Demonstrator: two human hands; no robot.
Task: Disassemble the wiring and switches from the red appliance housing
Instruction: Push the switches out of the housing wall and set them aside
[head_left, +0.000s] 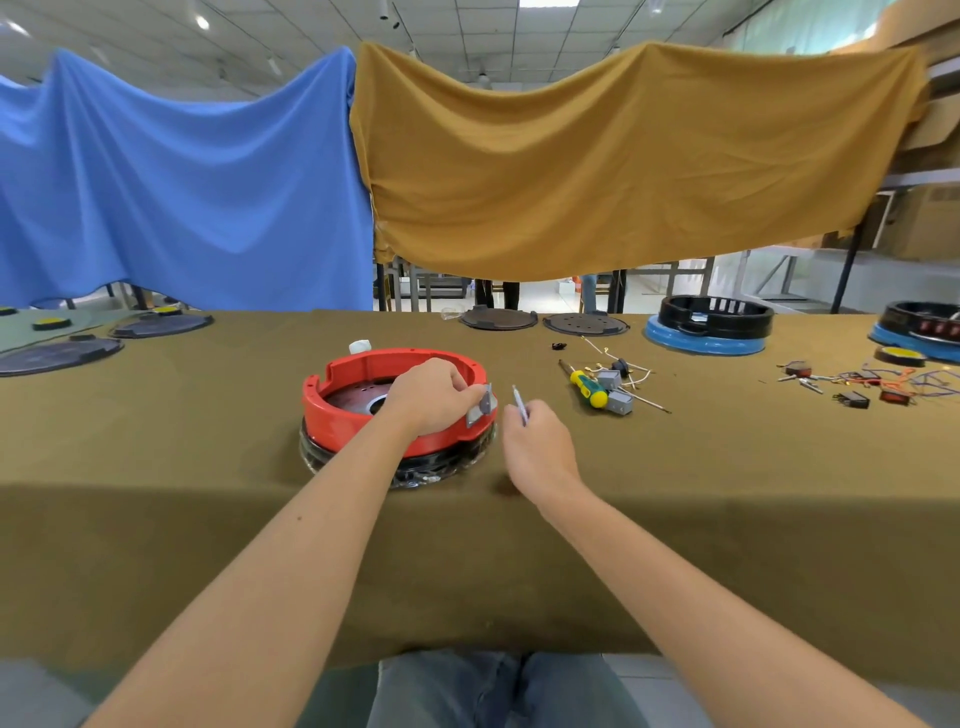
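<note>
On the desk's right, loose switches (613, 389) lie freed; my left hand (436, 397) pinches a grey part (482, 408) at the red housing (363, 415); my right hand (537, 444) pinches a thin tool (519, 404); more to strip, I judge.

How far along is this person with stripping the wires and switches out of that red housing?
Some parts already look out: grey switch blocks and loose wires lie by the screwdriver. In hand: the left hand pinches a grey piece at the red housing rim, and the right hand holds a thin metal part. What remains inside the housing is hidden.
</note>
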